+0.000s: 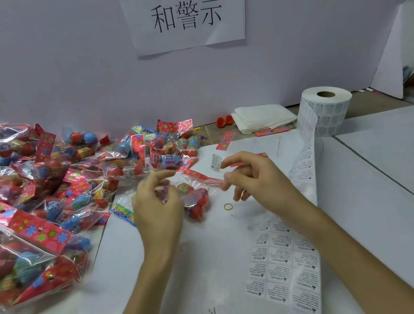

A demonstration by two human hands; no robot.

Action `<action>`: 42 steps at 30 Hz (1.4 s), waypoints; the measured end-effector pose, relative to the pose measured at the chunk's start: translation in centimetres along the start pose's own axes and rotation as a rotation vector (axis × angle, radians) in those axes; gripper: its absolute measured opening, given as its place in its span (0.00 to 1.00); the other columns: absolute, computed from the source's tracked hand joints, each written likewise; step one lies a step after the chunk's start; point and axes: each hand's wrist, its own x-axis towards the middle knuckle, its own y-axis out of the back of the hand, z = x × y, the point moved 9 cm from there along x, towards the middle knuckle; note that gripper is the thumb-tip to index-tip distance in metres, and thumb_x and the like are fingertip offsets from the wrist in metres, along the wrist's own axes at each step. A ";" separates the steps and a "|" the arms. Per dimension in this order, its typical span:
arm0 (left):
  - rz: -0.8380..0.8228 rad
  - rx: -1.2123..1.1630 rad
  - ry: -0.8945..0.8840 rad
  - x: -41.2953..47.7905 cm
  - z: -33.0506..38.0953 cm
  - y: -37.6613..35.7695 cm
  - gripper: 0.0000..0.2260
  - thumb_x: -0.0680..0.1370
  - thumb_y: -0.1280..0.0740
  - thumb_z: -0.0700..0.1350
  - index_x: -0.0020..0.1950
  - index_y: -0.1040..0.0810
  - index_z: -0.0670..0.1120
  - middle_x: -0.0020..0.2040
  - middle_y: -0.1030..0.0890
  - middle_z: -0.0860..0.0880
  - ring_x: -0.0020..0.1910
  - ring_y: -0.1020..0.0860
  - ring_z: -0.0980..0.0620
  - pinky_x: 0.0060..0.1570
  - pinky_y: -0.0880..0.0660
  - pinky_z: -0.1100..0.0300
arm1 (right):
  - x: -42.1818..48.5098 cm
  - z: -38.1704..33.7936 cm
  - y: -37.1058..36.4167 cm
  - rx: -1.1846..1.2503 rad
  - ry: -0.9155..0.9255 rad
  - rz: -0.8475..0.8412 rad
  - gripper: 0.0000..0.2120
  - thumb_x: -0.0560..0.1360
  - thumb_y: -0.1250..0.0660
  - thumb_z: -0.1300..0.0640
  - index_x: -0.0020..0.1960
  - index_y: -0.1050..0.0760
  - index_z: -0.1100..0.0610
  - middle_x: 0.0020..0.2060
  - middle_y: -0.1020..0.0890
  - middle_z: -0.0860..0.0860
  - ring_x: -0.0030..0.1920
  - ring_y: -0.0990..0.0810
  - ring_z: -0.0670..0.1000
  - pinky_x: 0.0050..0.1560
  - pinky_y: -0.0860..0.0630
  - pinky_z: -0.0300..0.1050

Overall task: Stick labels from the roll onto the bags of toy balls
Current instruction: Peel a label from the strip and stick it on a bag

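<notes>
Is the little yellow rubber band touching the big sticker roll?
Apart. Head view: the rubber band lies alone on the table; the label roll stands far off.

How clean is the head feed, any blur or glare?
Head view: soft even light, faint shadows; the pile of bags at left is smeared, with glare on the plastic; left hand and right hand blur at the fingers over the bag; print on the label strip is readable.

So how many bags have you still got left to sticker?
Done: I can't tell which bags in the pile already have labels. In hand: one label at a fingertip of the right hand, near the bag by the left hand. Left: sticking it on; the roll holds plenty more.
</notes>
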 end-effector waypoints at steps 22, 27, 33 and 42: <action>-0.143 -0.375 0.065 -1.1 0.9 -2.3 0.31 0.70 0.20 0.36 0.64 0.31 0.57 0.56 0.25 0.51 0.47 0.17 0.59 0.43 0.20 0.67 | -0.6 0.9 0.3 0.049 -0.053 0.183 0.30 0.72 0.23 0.63 0.65 0.33 0.45 0.52 0.19 0.50 0.45 0.15 0.43 0.36 0.21 0.35; -0.093 -0.484 0.060 -0.9 1.5 -1.8 0.35 0.69 0.20 0.35 0.68 0.33 0.55 0.56 0.24 0.51 0.48 0.16 0.60 0.44 0.20 0.66 | -0.3 1.3 0.2 0.206 -0.102 0.142 0.27 0.72 0.24 0.66 0.64 0.30 0.49 0.44 0.13 0.47 0.43 0.15 0.44 0.42 0.22 0.34; -0.256 -0.589 0.369 -1.7 -0.6 -3.6 0.43 0.63 0.17 0.50 0.74 0.32 0.51 0.60 0.18 0.47 0.55 0.16 0.54 0.59 0.20 0.53 | -0.4 1.2 0.4 0.330 -0.108 0.168 0.26 0.72 0.26 0.69 0.65 0.28 0.51 0.48 0.14 0.54 0.47 0.16 0.53 0.45 0.22 0.42; -0.438 -0.680 0.393 -2.7 0.3 -5.1 0.21 0.69 0.25 0.49 0.59 0.18 0.42 0.51 0.13 0.41 0.47 0.14 0.46 0.43 0.19 0.60 | -0.5 0.3 0.1 0.278 -0.039 0.120 0.24 0.74 0.27 0.66 0.66 0.27 0.50 0.47 0.14 0.50 0.47 0.15 0.48 0.49 0.20 0.40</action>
